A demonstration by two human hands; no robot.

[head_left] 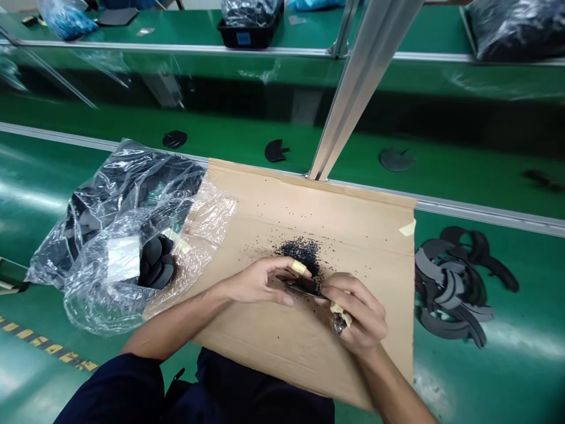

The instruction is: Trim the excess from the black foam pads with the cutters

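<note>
Over a cardboard sheet (pixel 265 330), my left hand (pixel 260 282) curves its thumb and fingers around a small flat black piece (pixel 306 287). Pale tape wraps one of its fingertips. My right hand (pixel 359 309) is closed, its fingertips at the right end of that piece. A tape-wrapped tool handle (pixel 339 317) with a shiny end sticks out of the right palm; its working tip is hidden. Just beyond my hands lies a heap of tiny black scraps (pixel 304 252), with loose bits scattered around it.
A clear plastic bag (pixel 119 194) with black oval pieces (pixel 154 265) lies at left. Curved black pieces (pixel 454 282) are piled at right on the green table (pixel 525 365). A metal post (pixel 353 100) rises behind the cardboard. Beyond the rail lie several dark pieces, one notched (pixel 276 151).
</note>
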